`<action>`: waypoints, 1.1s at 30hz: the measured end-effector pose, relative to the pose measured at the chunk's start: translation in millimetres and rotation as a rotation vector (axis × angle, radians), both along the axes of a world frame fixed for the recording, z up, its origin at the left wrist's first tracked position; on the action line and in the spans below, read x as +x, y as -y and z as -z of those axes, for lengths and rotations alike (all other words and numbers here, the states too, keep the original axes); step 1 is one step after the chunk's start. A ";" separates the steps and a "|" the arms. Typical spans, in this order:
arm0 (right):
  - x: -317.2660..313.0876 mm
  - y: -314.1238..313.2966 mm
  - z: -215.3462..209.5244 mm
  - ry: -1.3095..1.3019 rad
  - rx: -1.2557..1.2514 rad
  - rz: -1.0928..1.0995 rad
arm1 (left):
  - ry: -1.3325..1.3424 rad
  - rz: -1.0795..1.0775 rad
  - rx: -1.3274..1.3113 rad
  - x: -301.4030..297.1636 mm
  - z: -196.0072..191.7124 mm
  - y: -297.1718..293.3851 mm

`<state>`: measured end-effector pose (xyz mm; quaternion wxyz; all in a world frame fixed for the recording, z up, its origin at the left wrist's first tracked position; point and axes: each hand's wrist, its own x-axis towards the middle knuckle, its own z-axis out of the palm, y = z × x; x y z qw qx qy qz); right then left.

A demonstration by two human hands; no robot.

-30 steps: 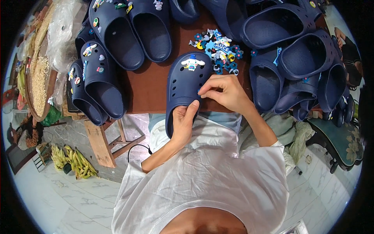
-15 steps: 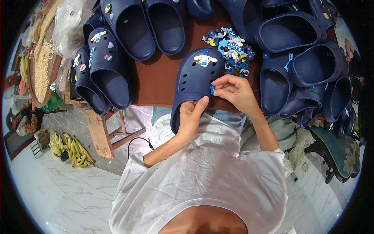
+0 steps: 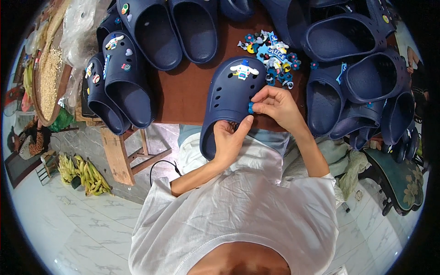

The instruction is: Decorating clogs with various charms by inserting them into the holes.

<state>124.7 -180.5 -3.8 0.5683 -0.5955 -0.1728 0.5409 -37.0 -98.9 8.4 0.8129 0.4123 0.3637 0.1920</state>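
A navy blue clog (image 3: 224, 104) lies toe away from me at the near edge of the brown table, with a white long-eared character charm (image 3: 244, 69) on its toe. My left hand (image 3: 231, 140) grips the clog at its opening, fingers inside and thumb on the rim. In my right hand (image 3: 276, 107), thumb and forefinger pinch a small blue flower charm (image 3: 250, 107) against the clog's right side, by its holes. Just beyond lies a pile of mixed charms (image 3: 276, 56), blue, black, yellow and white.
More navy clogs stand around the brown tabletop (image 3: 183, 94): decorated ones (image 3: 126, 85) at left, stacked ones (image 3: 350, 39) at right. A wooden stool (image 3: 118, 158) and bananas (image 3: 89, 176) are at lower left. A chair (image 3: 398, 176) stands at lower right.
My left thumb has shifted right along the clog's rim, and the clog has tilted slightly. The right hand still pinches the flower charm, a touch lower beside the clog.
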 end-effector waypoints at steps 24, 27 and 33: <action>-50.0 2.3 5.2 0.486 0.202 0.253 | 0.073 0.007 -0.060 -4.5 7.3 -3.6; -41.9 11.6 3.8 0.639 0.149 0.292 | 0.069 0.029 -0.086 -10.3 10.8 -7.7; -8.8 32.8 20.0 1.310 -0.223 0.385 | 0.133 -0.035 -0.212 -17.8 22.3 -10.3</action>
